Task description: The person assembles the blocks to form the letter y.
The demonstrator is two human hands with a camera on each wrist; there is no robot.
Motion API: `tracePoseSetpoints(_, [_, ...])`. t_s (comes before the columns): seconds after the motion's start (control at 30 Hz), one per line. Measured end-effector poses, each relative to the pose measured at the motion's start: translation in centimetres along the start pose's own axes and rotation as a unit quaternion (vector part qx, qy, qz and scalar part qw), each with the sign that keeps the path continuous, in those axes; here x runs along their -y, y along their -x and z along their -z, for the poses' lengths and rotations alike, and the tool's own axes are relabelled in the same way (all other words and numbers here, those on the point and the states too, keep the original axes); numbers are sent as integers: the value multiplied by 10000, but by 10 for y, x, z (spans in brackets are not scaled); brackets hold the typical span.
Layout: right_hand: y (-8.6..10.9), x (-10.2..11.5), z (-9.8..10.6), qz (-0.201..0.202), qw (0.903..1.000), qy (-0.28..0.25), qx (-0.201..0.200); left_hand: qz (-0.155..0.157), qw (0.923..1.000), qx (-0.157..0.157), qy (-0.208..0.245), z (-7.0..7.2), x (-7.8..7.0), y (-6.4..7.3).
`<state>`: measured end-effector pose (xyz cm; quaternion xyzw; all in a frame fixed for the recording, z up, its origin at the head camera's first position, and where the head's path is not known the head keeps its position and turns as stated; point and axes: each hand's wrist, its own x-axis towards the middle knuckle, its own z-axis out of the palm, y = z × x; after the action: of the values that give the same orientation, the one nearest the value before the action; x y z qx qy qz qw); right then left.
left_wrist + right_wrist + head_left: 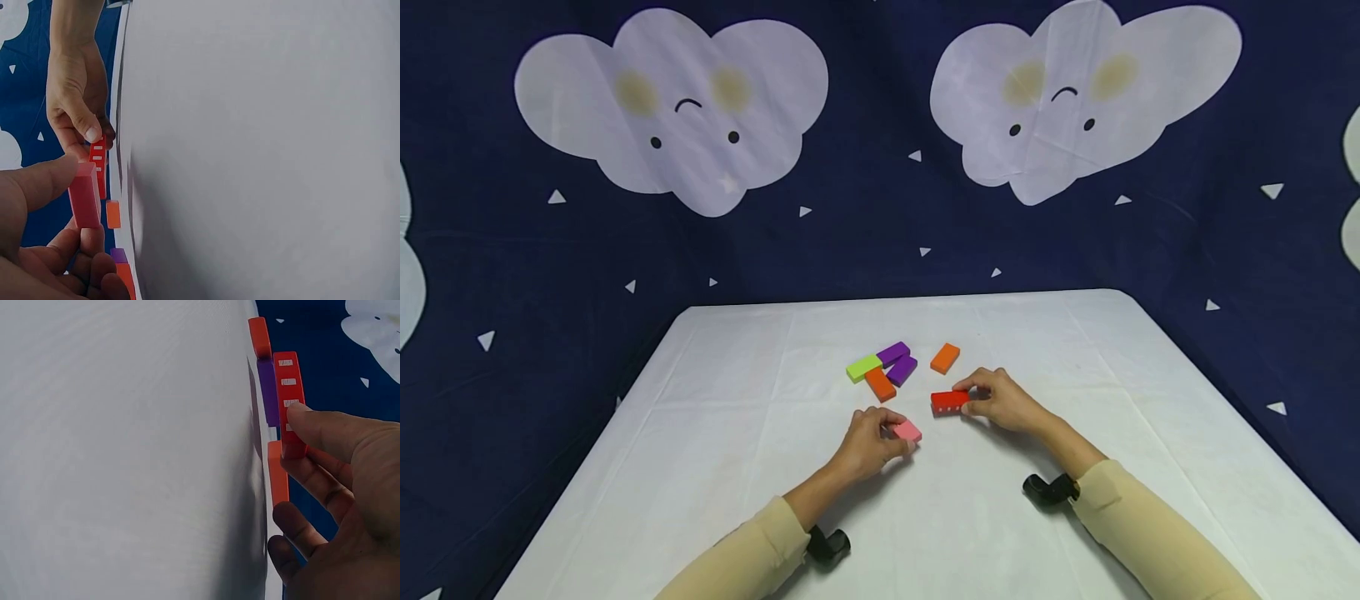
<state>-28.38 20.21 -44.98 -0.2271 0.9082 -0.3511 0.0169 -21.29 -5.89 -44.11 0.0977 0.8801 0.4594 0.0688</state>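
Observation:
My left hand pinches a pink block between thumb and fingers, near the middle of the table. In the left wrist view the pink block stands on end in the grip. To the right, my right hand holds a red block by its right end. Small white marks run in a row along one side of the red block in the right wrist view. The two held blocks are apart, with the red one farther from me.
Beyond the hands lie a lime green block, two purple blocks and an orange block, close together. Another orange block lies apart to their right. A white cloth covers the table; a dark blue curtain hangs behind.

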Motion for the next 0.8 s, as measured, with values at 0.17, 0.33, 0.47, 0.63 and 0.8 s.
tracePoseSetpoints(0.17, [1,-1,-1,7,9999,-68,104,-36,10000,11,-69,-3,-1,2])
tracePoseSetpoints(0.33, [1,1,-1,84,9995,-137,265,-85,10000,27,-35,-4,-1,5])
tracePoseSetpoints(0.47, [2,3,-1,194,9989,-172,395,-21,10000,70,29,-5,0,5])
tracePoseSetpoints(0.63, [3,2,-1,431,9980,-203,426,-68,10000,19,55,-7,0,7])
tracePoseSetpoints(0.8, [4,1,-1,516,9973,-224,477,-75,9999,30,88,-8,-2,10])
